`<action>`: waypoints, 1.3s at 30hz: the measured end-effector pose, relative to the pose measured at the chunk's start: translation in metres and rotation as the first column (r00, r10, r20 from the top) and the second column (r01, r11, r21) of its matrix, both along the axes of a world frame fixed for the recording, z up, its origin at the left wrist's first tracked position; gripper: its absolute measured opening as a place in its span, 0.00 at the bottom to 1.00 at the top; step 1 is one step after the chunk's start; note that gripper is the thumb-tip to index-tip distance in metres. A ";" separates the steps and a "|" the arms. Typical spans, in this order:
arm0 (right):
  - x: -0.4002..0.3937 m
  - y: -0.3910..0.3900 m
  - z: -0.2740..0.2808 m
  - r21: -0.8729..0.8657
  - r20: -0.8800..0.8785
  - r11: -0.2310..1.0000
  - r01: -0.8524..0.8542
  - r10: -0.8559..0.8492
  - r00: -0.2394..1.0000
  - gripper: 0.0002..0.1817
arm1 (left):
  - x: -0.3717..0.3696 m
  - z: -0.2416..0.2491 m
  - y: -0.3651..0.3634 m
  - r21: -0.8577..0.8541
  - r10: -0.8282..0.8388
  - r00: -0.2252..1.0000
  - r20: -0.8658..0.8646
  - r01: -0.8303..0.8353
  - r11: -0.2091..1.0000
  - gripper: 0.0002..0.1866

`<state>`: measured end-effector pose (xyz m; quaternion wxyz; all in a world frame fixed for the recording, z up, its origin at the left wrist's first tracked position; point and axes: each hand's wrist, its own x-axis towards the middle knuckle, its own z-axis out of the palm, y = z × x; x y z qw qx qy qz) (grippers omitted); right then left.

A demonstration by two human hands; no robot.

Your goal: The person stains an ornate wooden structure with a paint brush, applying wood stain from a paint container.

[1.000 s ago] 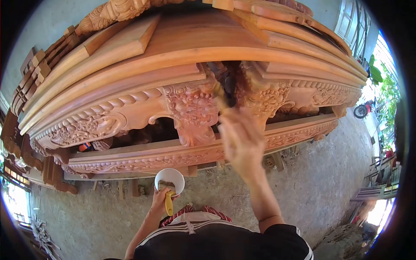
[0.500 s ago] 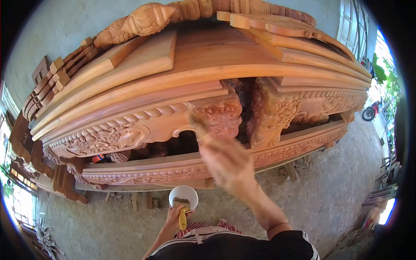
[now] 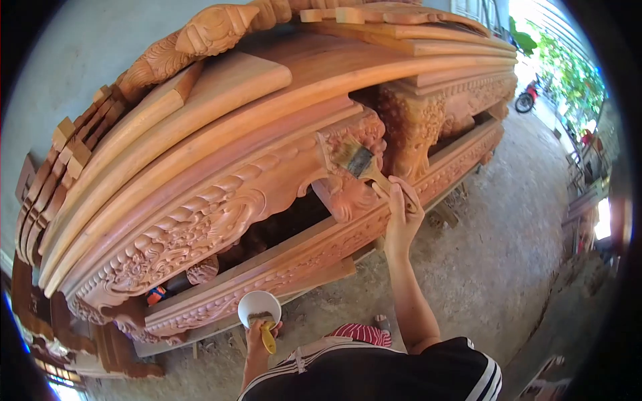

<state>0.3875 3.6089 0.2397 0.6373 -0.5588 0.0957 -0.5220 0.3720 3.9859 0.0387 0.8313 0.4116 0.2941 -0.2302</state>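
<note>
My right hand (image 3: 404,217) is closed around the wooden handle of a wide paintbrush (image 3: 362,162). The bristles rest against the carved corner block (image 3: 334,150) of a large reddish wooden furniture piece. Low in the view, my left hand (image 3: 255,337) grips a white plastic cup (image 3: 249,302). A second brush (image 3: 269,339) with a yellow handle stands in that cup, its bristles inside and its handle leaning over the rim beside my fingers. What else the cup contains is hard to make out.
Loose boards (image 3: 247,79) and a carved post (image 3: 212,32) lie on top of the furniture. Stacked curved wood pieces (image 3: 67,157) stand at the left. A motorbike (image 3: 526,99) is parked beyond the concrete floor (image 3: 495,227). An orange-and-blue object (image 3: 156,295) sits inside the frame.
My right hand has moved right, and its brush, blurred before, now shows sharply against the carved block. The head view has turned to the right. My left hand still holds the cup.
</note>
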 end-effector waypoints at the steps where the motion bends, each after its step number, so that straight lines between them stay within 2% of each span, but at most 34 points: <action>1: 0.001 0.002 -0.008 0.114 0.086 0.993 0.008 -0.018 0.996 0.10 | -0.007 0.011 0.005 -0.025 -0.029 0.997 0.077 0.031 0.999 0.18; 2: -0.001 0.002 -0.015 0.130 0.088 0.991 0.030 -0.041 0.995 0.10 | -0.004 0.012 0.011 -0.010 -0.052 0.996 0.079 0.053 0.999 0.18; 4: -0.017 0.011 -0.009 0.222 0.091 0.974 -0.038 0.018 0.996 0.12 | -0.007 0.013 0.029 0.037 -0.123 0.992 0.027 0.122 0.992 0.18; 6: -0.025 0.020 0.009 0.206 0.097 0.978 0.042 -0.063 0.993 0.12 | -0.007 0.011 0.038 0.066 -0.226 0.974 0.022 0.224 0.972 0.18; 8: -0.022 0.028 0.022 0.045 0.203 0.991 0.128 -0.135 0.970 0.12 | -0.005 0.018 0.033 0.064 -0.301 0.951 0.064 0.297 0.953 0.18; 9: -0.017 0.029 0.016 0.054 0.184 0.989 0.139 -0.147 0.972 0.12 | -0.004 0.021 0.031 0.063 -0.337 0.940 0.058 0.333 0.941 0.17; 11: -0.003 0.027 -0.010 -0.194 -0.142 0.966 0.169 -0.198 0.970 0.13 | 0.003 0.017 0.024 0.086 -0.341 0.940 0.000 0.339 0.937 0.17; 12: -0.005 0.031 -0.024 -0.200 -0.142 0.965 0.168 -0.198 0.970 0.13 | 0.007 0.014 0.020 0.104 -0.335 0.942 -0.030 0.336 0.936 0.17; 14: -0.011 0.037 -0.043 -0.048 -0.145 0.993 0.105 -0.111 0.983 0.15 | 0.005 0.019 0.004 0.104 -0.291 0.954 0.072 0.283 0.953 0.17; 15: -0.015 0.031 -0.045 -0.054 -0.138 0.995 0.089 -0.095 0.986 0.15 | 0.007 0.010 0.002 0.068 -0.286 0.956 0.070 0.282 0.957 0.17; 17: -0.031 0.019 -0.054 0.338 -0.354 0.941 -0.029 0.156 0.922 0.18 | 0.000 0.007 0.001 0.009 -0.245 0.970 0.005 0.244 0.970 0.17; 18: -0.029 0.021 -0.051 0.346 -0.354 0.937 -0.036 0.166 0.920 0.18 | -0.004 0.011 -0.003 0.017 -0.237 0.971 0.001 0.237 0.971 0.17; 20: -0.025 0.020 -0.040 0.198 -0.170 0.980 0.002 0.032 0.985 0.18 | -0.014 0.019 -0.011 -0.052 -0.266 0.963 0.051 0.268 0.962 0.17; 21: -0.020 0.016 -0.042 0.209 -0.187 0.978 0.006 0.034 0.982 0.18 | -0.017 0.015 -0.013 -0.026 -0.249 0.967 0.046 0.250 0.968 0.17; 23: -0.008 0.004 -0.054 0.347 -0.172 0.920 -0.180 0.251 0.953 0.19 | -0.018 0.012 -0.014 -0.024 -0.271 0.963 -0.012 0.271 0.962 0.17; 24: -0.010 0.001 -0.072 0.356 -0.177 0.917 -0.179 0.254 0.951 0.19 | -0.017 0.010 -0.013 -0.027 -0.291 0.956 -0.041 0.290 0.957 0.17; 26: -0.010 -0.008 -0.108 0.389 -0.393 0.912 -0.128 0.290 0.872 0.19 | -0.017 0.015 -0.014 0.019 -0.313 0.950 -0.006 0.313 0.950 0.17; 28: -0.022 -0.009 -0.088 0.381 -0.414 0.909 -0.168 0.330 0.848 0.20 | -0.023 0.033 -0.024 0.065 -0.233 0.966 0.114 0.227 0.972 0.16; 30: -0.027 -0.009 -0.078 0.474 -0.189 0.849 -0.233 0.356 0.915 0.20 | -0.022 0.032 -0.027 0.079 -0.217 0.973 0.074 0.211 0.974 0.16; 31: -0.020 -0.013 -0.084 0.461 -0.086 0.843 -0.277 0.353 0.932 0.21 | -0.022 0.030 -0.026 0.093 -0.209 0.977 0.044 0.205 0.974 0.15; 32: -0.014 -0.022 -0.090 0.472 -0.098 0.837 -0.277 0.362 0.927 0.21 | -0.024 0.029 -0.025 0.098 -0.202 0.979 0.027 0.198 0.975 0.15; 34: -0.008 -0.035 -0.102 0.261 -0.461 0.947 -0.187 0.293 0.838 0.21 | -0.028 0.035 -0.027 -0.003 -0.220 0.976 -0.005 0.220 0.976 0.21; 35: -0.010 -0.042 -0.106 0.239 -0.435 0.955 -0.173 0.265 0.860 0.21 | -0.032 0.043 -0.036 0.103 -0.151 0.988 -0.010 0.152 0.983 0.14; 36: -0.008 -0.044 -0.098 0.237 -0.431 0.954 -0.183 0.272 0.860 0.21 | -0.028 0.040 -0.037 0.102 -0.142 0.990 -0.005 0.142 0.985 0.14; 38: -0.017 -0.046 -0.085 0.281 -0.173 0.951 -0.128 0.181 0.968 0.21 | -0.034 0.028 -0.030 0.124 -0.174 0.985 0.010 0.171 0.977 0.14; 39: -0.017 -0.049 -0.091 0.281 -0.184 0.950 -0.133 0.189 0.965 0.21 | -0.035 0.026 -0.030 0.121 -0.166 0.986 0.000 0.165 0.979 0.14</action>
